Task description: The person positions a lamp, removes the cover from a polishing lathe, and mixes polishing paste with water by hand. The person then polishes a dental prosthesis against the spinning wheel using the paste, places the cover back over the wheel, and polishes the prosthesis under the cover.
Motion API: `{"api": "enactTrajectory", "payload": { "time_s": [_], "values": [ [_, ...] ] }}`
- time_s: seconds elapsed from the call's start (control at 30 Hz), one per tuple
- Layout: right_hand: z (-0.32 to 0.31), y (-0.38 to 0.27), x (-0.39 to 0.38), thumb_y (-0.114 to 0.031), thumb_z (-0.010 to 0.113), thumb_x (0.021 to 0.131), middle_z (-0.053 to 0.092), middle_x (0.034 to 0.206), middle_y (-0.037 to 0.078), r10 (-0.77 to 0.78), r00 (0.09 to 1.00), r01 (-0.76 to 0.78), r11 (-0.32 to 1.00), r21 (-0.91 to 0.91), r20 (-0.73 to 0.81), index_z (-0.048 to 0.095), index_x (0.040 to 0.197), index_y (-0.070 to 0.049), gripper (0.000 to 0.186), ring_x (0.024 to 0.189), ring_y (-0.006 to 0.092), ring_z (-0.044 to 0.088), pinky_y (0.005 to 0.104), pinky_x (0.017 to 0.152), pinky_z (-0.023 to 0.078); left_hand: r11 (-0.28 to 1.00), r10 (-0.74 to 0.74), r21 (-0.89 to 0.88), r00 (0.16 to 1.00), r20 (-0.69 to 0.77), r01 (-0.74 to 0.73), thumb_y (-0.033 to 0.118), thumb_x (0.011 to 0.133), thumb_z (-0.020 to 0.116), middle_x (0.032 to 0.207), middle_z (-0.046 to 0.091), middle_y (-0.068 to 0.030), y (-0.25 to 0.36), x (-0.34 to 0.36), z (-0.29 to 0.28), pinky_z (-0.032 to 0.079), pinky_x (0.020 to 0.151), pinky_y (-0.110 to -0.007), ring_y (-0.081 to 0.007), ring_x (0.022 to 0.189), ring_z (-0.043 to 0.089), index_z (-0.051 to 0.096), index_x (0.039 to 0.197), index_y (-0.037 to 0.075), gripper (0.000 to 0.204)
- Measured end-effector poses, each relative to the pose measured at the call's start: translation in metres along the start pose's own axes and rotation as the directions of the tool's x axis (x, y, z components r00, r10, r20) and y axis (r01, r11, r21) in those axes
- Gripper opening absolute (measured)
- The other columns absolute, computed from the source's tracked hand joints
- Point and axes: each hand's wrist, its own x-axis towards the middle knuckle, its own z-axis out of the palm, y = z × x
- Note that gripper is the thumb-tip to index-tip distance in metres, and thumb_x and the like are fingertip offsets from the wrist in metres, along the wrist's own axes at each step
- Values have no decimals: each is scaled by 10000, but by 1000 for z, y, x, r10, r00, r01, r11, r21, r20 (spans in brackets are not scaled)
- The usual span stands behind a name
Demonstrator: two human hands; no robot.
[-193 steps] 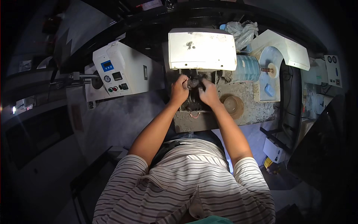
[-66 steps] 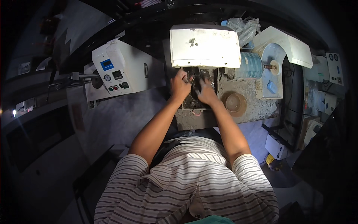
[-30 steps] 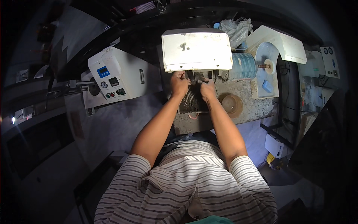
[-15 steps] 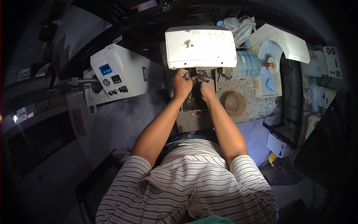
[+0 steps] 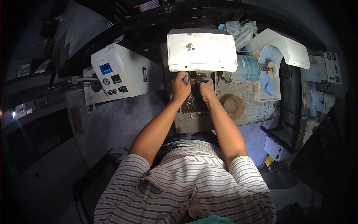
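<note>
Head view: work underway over the dark tray [image 5: 191, 107]; done or left, I can't tell.
Left hand [image 5: 181, 88]: curled, grip unclear.
Right hand [image 5: 207, 90]: likewise.

The basin [image 5: 192, 105] is near-black with grey smears, the hood [image 5: 201, 54] bright white with dark spots, and the bowl [image 5: 232, 106] tan-brown. The worktop [image 5: 255, 109] is mottled grey, the bottle [image 5: 247, 69] translucent pale blue, and the control box [image 5: 130, 71] white with a blue panel [image 5: 106, 68]. Dark grey stripes cross the off-white shirt [image 5: 209, 168].
</note>
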Motion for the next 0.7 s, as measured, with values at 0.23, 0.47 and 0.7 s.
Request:
{"api": "enactTrajectory", "payload": {
  "time_s": [0.23,0.47,0.7],
  "values": [
    [2,-2,-11,64,525,685,655,799,80,-82,997,77,967,245,10,680,854,55,230,681,155,578,272,647,460,986,165,34,983,-81,-162,-19,804,549,788,623,-156,5,-13,5,493,639,-377,-360,752,630,581,868,22,82],
    [0,-15,-24,55,587,713,668,832,86,-86,996,83,989,123,13,681,876,59,188,714,158,596,270,665,462,973,-127,-196,992,6,125,-41,780,550,753,641,-184,-20,-2,7,471,644,-296,-218,730,654,586,862,-42,89],
    [-5,-5,-19,56,592,726,674,849,88,-37,998,24,975,219,54,685,892,48,190,729,153,601,272,679,466,965,-160,-192,981,105,178,-15,823,527,771,627,-161,-11,0,2,463,627,-313,-224,737,650,566,890,-15,78]
  ]
}}
